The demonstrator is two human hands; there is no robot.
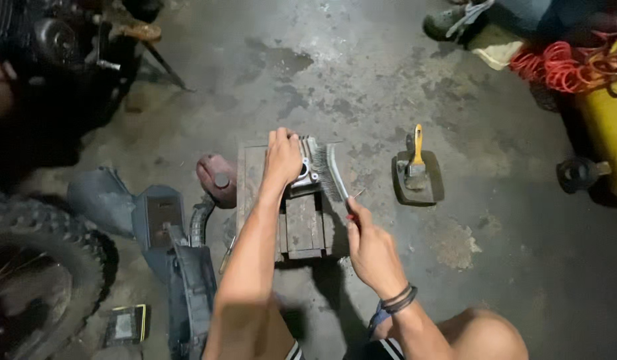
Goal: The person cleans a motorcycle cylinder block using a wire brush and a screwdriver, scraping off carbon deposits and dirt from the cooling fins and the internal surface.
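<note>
Two hands at work: left hand fingers clamp a metal engine part atop a wooden block; right hand fingers grip a wire brush, bristles touching the part's right side

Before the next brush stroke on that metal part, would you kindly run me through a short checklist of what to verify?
1. Metal engine part held down: the left hand grips it from above. Ok.
2. Wire brush in hand: the right hand holds its handle, bristles against the part. Ok.
3. Support: the part rests on a small wooden block on the concrete floor. Ok.
4. Left-hand fingers away from the bristles: they lie close beside them. Cannot tell.
5. Hand protection: both hands are bare. Not ok.
6. Scraper within reach, on its pad right of the block. Ok.
</note>
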